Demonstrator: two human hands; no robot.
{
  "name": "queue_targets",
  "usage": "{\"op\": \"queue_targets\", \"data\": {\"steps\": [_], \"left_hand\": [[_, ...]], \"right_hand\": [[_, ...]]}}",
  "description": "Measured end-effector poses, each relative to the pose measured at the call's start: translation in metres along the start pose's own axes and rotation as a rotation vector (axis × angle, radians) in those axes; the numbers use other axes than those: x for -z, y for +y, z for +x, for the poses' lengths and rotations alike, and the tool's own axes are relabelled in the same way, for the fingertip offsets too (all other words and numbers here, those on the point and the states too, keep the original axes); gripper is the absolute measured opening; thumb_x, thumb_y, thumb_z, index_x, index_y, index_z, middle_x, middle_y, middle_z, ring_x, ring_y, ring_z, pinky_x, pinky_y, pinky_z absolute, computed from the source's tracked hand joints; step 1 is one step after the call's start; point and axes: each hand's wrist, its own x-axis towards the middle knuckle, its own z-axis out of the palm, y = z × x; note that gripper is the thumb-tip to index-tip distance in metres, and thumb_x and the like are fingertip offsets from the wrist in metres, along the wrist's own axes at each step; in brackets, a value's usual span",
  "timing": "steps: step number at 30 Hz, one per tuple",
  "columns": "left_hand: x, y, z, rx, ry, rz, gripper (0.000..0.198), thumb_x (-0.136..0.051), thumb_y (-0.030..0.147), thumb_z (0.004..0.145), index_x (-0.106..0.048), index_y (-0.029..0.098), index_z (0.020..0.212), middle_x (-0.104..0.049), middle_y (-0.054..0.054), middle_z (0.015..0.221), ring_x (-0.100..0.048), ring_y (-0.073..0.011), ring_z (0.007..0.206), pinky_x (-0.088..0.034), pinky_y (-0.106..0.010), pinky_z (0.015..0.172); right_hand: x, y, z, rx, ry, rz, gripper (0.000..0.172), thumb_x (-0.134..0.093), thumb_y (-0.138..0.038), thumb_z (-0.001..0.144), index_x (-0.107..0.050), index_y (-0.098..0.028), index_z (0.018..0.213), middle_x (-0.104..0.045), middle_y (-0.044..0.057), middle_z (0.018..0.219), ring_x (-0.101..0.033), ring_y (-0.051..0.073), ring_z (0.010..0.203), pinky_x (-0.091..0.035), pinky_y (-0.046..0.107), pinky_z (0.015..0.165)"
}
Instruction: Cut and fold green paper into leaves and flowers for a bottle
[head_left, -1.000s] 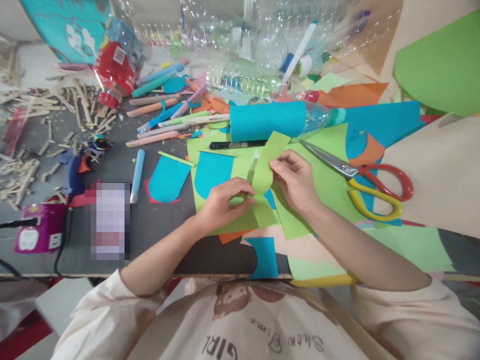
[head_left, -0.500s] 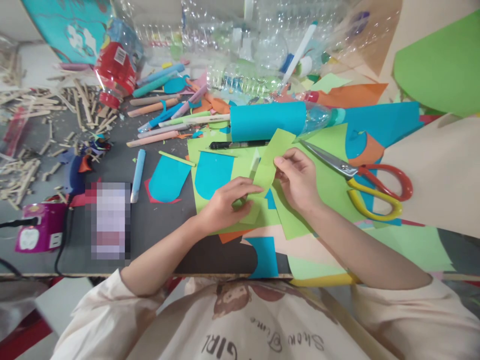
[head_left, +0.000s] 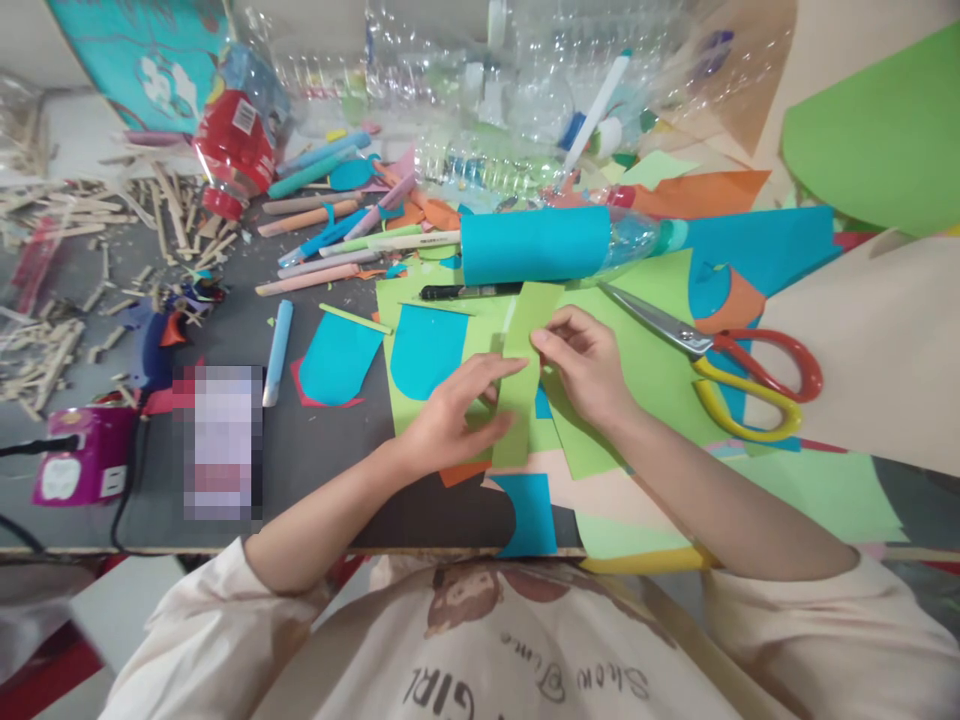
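Flattening, seemingly: left of scissors (head_left: 720, 360), your right hand (head_left: 589, 365) pinches the green strip (head_left: 520, 400), left hand (head_left: 450, 415) fingers (head_left: 487, 372) press flat on it; next needs even pressure.

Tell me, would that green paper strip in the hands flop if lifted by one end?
Probably floppy: the green paper strip looks thin, and both the left hand and right hand hold it. Likely very light, so a nudge could slide it across the green sheet beneath. It may crease easily, being plain paper.
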Motion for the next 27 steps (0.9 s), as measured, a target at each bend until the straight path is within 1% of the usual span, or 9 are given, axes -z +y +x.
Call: {"op": "queue_targets", "data": {"steps": [4,8,11,14,17,21,23,25,27], "left_hand": [[0.002,-0.001,0.002,0.109,0.07,-0.039,0.03,-0.055,0.028,0.096,-0.057,0.021,0.125,-0.066,-0.009,0.108,-0.058,-0.0123,0.079,-0.051,-0.023,0.064],[0.002,-0.002,0.0,0.22,0.123,-0.065,0.026,-0.057,0.029,0.094,-0.061,0.022,0.119,-0.065,-0.007,0.103,-0.051,-0.0093,0.071,-0.047,-0.022,0.06],[0.002,-0.003,-0.002,0.243,0.174,-0.085,0.027,-0.059,0.028,0.093,-0.061,0.023,0.12,-0.063,-0.006,0.106,-0.047,-0.0075,0.066,-0.044,-0.021,0.058],[0.002,-0.002,-0.002,0.265,0.188,-0.091,0.028,-0.058,0.03,0.094,-0.06,0.023,0.121,-0.062,-0.007,0.107,-0.045,-0.0067,0.063,-0.042,-0.021,0.055],[0.002,0.0,-0.001,0.249,0.173,-0.088,0.027,-0.055,0.034,0.095,-0.061,0.021,0.118,-0.062,-0.007,0.101,-0.044,-0.0081,0.063,-0.041,-0.021,0.055],[0.001,0.002,0.0,0.226,0.16,-0.069,0.027,-0.052,0.038,0.097,-0.064,0.02,0.113,-0.063,-0.005,0.089,-0.049,-0.0115,0.069,-0.044,-0.023,0.059],[0.0,0.003,0.0,0.252,0.171,-0.065,0.026,-0.053,0.037,0.097,-0.065,0.02,0.113,-0.064,-0.005,0.09,-0.049,-0.0116,0.068,-0.044,-0.023,0.061],[0.0,0.004,0.0,0.292,0.175,-0.064,0.025,-0.055,0.034,0.096,-0.065,0.02,0.113,-0.065,-0.005,0.093,-0.045,-0.0102,0.064,-0.043,-0.023,0.059],[0.0,0.005,0.001,0.326,0.175,-0.065,0.023,-0.056,0.031,0.094,-0.065,0.02,0.113,-0.065,-0.005,0.094,-0.039,-0.0088,0.059,-0.042,-0.022,0.056]], "right_hand": [[-0.004,-0.006,-0.006,-0.066,-0.14,-0.034,0.042,-0.081,-0.056,0.066,-0.057,-0.022,0.068,-0.055,-0.007,0.052,-0.054,0.009,0.045,-0.048,0.024,0.046],[-0.005,-0.009,-0.008,-0.098,-0.194,-0.05,0.041,-0.075,-0.059,0.072,-0.058,-0.022,0.075,-0.057,-0.006,0.056,-0.054,0.009,0.046,-0.046,0.024,0.047],[-0.004,-0.008,-0.009,-0.082,-0.24,-0.136,0.039,-0.071,-0.057,0.076,-0.056,-0.022,0.072,-0.055,-0.006,0.057,-0.05,0.009,0.048,-0.04,0.023,0.046],[-0.003,-0.006,-0.01,-0.064,-0.299,-0.277,0.033,-0.069,-0.049,0.079,-0.054,-0.022,0.068,-0.051,-0.006,0.053,-0.044,0.009,0.049,-0.034,0.024,0.047],[-0.002,-0.005,-0.012,-0.054,-0.343,-0.331,0.028,-0.064,-0.043,0.082,-0.052,-0.022,0.069,-0.048,-0.007,0.052,-0.042,0.01,0.048,-0.032,0.024,0.047],[-0.001,-0.008,-0.011,-0.031,-0.377,-0.4,0.028,-0.058,-0.042,0.087,-0.05,-0.023,0.068,-0.048,-0.006,0.053,-0.042,0.01,0.047,-0.032,0.025,0.047],[-0.001,-0.014,-0.009,0.007,-0.399,-0.505,0.029,-0.055,-0.042,0.089,-0.049,-0.023,0.068,-0.048,-0.006,0.052,-0.042,0.01,0.046,-0.032,0.025,0.048],[0.001,-0.023,-0.01,0.037,-0.412,-0.666,0.028,-0.053,-0.04,0.091,-0.052,-0.023,0.07,-0.05,-0.005,0.053,-0.043,0.011,0.044,-0.031,0.026,0.048],[0.011,-0.034,-0.015,0.038,-0.406,-0.857,0.024,-0.054,-0.04,0.092,-0.056,-0.023,0.075,-0.058,-0.003,0.057,-0.046,0.012,0.045,-0.032,0.027,0.048]]}}
